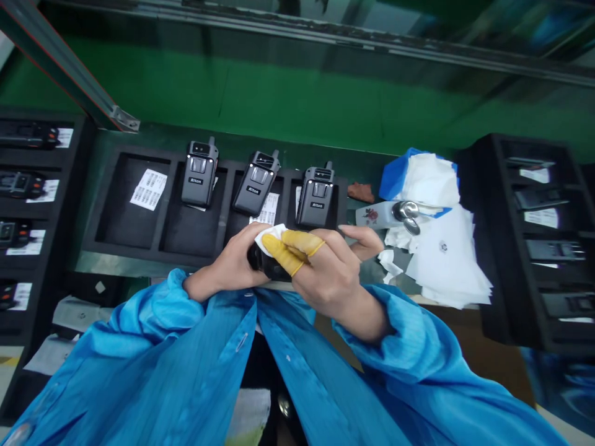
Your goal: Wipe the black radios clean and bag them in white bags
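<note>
My left hand [237,259] is closed round a black device [267,265], mostly hidden by my fingers, close to my body. With yellow finger covers on, my right hand [325,266] pinches a white wipe [271,240] against the top of that device. Just beyond my hands lies a black foam tray [134,238]. Three black handheld radios marked Riton rest on it: a left one [200,173], a tilted middle one [255,183] and a right one [316,196]. A white barcode label [149,189] lies in the leftmost compartment.
To the right are a blue box [394,176] of white wipes, a white dispenser bottle [376,215] with a metal top, a stack of white sheets [444,254] and a brown scrap [361,191]. Foam trays with devices stand left [69,204] and right [495,248]. A metal post [69,62] rises at upper left.
</note>
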A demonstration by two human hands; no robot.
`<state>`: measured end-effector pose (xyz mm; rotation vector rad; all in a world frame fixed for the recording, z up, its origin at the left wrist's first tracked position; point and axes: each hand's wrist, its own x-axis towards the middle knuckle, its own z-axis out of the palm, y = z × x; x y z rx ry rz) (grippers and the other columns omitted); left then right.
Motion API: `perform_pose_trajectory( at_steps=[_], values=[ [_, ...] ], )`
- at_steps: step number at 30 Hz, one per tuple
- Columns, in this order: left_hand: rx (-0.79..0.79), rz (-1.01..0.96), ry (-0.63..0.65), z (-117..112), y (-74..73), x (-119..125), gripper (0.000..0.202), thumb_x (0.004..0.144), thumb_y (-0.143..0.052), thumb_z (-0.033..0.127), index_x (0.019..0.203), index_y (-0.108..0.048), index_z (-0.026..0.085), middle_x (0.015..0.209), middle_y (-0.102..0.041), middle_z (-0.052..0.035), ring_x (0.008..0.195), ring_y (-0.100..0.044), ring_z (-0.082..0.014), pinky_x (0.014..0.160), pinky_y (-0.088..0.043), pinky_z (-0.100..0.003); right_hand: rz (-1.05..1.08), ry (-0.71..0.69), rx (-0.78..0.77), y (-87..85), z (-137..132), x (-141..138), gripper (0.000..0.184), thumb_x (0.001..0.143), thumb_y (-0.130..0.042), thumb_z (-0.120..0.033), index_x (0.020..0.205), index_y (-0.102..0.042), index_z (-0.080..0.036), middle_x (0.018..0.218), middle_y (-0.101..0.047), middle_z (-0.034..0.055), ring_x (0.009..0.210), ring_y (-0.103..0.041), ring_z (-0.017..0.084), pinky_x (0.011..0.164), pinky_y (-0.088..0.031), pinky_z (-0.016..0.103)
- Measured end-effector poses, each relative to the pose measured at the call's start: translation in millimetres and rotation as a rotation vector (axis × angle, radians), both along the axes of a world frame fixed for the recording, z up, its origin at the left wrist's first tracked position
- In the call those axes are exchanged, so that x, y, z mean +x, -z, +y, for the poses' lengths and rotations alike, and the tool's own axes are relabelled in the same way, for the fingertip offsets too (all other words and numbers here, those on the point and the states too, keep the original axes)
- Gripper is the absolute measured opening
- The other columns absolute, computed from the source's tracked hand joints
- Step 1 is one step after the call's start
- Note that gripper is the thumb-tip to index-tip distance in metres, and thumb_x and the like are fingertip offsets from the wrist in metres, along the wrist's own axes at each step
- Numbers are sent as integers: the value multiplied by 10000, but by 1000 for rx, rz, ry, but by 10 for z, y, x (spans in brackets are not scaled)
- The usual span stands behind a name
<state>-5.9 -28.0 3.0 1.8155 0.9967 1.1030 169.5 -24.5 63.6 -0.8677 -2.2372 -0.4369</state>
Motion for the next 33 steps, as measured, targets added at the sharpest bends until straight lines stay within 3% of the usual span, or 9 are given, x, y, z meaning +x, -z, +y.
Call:
perform_pose_trajectory(
  at_steps=[8, 14, 16, 21, 25, 28, 33],
  values=[
    [73, 43, 11, -2, 11, -12, 506, 695, -690, 222, 1163, -500, 188, 1101, -646, -84, 1009, -652, -228, 865, -544, -375, 11, 169, 18, 31, 47, 64, 362, 881, -445, -73, 655, -678, -233, 752, -658, -28, 751, -534, 99, 829, -275, 368],
    [55, 31, 4, -5, 33, -4, 560, 662, -733, 237, 1173, -508, 194, 1128, -646, -90, 1026, -647, -246, 882, -539, -394, -19, 35, -11, -21, 2, 1, 436, 935, -379, -107, 776, -730, -312, 756, -674, -53, 760, -517, 104, 858, -272, 364],
    [40, 38, 0, -6, 28, -9, 549, 660, -726, 227, 1164, -508, 199, 1108, -649, -77, 1006, -648, -235, 870, -541, -381, -6, 50, 18, -9, -5, -11, 434, 928, -374, -92, 786, -725, -303, 753, -663, -51, 776, -505, 105, 866, -258, 363],
    [92, 15, -14, -4, 12, -16, 497, 680, -678, 193, 1143, -495, 200, 1056, -631, -63, 964, -648, -202, 831, -546, -341, -12, 163, 2, 160, 12, 36, 373, 842, -420, -28, 596, -628, -216, 742, -619, -28, 759, -471, 109, 839, -245, 348],
    [175, 30, -12, -32, -76, -43, 478, 706, -688, 224, 1147, -503, 205, 1057, -630, -76, 989, -640, -211, 854, -543, -362, 48, 223, -122, 373, -15, 148, 278, 708, -465, -5, 675, -658, -204, 742, -560, -5, 736, -439, 125, 801, -246, 350],
    [212, 114, -147, -14, -231, -202, 586, 675, -731, 269, 1212, -507, 205, 1126, -625, -103, 1070, -618, -251, 925, -519, -408, 69, 231, -229, 544, -58, 241, 256, 647, -473, -25, 682, -656, -200, 729, -515, 2, 733, -431, 135, 772, -246, 348],
    [6, 398, -664, 346, -452, -881, 847, 684, -735, 408, 1410, -368, 174, 1294, -576, -154, 1224, -549, -330, 1041, -440, -490, 187, 249, -292, 807, -81, 293, 187, 690, -504, -70, 565, -587, -181, 711, -497, 8, 713, -431, 140, 749, -255, 356]
  ],
)
